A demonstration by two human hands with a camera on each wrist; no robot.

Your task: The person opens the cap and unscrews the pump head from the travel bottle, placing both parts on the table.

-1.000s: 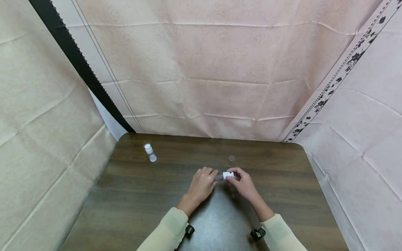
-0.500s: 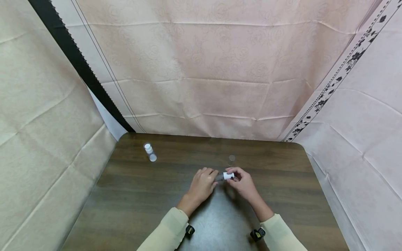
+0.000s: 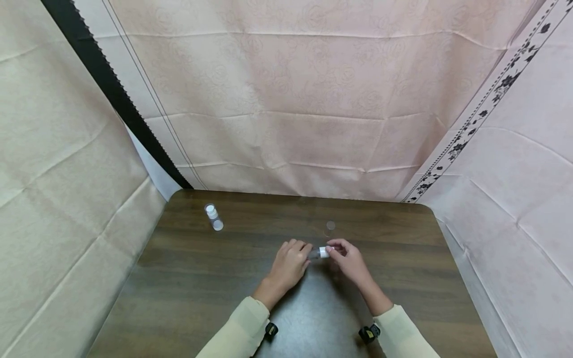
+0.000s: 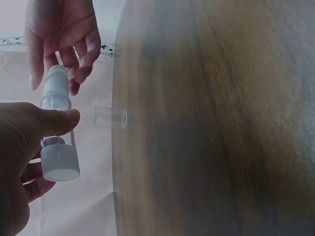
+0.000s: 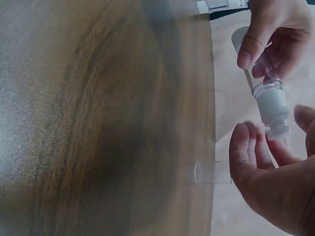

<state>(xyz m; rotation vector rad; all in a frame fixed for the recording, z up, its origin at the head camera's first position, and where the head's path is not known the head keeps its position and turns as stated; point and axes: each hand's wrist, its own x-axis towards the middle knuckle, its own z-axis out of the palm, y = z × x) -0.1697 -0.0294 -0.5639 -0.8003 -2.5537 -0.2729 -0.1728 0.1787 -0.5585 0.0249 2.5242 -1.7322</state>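
Observation:
My left hand (image 3: pixel 288 263) grips a clear pump bottle (image 4: pixel 58 118), its thumb across the see-through body. The bottle has a white base (image 4: pixel 60 164) and a white pump head (image 5: pixel 272 105), which points toward my right hand (image 3: pixel 350 261). That hand curves loosely around the pump head's end, its thumb standing apart from it in the right wrist view. Whether a fingertip touches the pump head I cannot tell. Beyond the hands, a clear cylindrical cap (image 4: pixel 110 118) stands on the table.
A second clear bottle with white parts (image 3: pixel 214 217) is at the table's back left. The brown wooden table (image 3: pixel 201 288) has rounded far corners. Pale cloth (image 3: pixel 286 99) hangs behind it and on both sides.
The right hand's fingers have loosened around the pump head, and the hand has shifted slightly to the right. The left hand keeps its grip on the bottle, nearly still.

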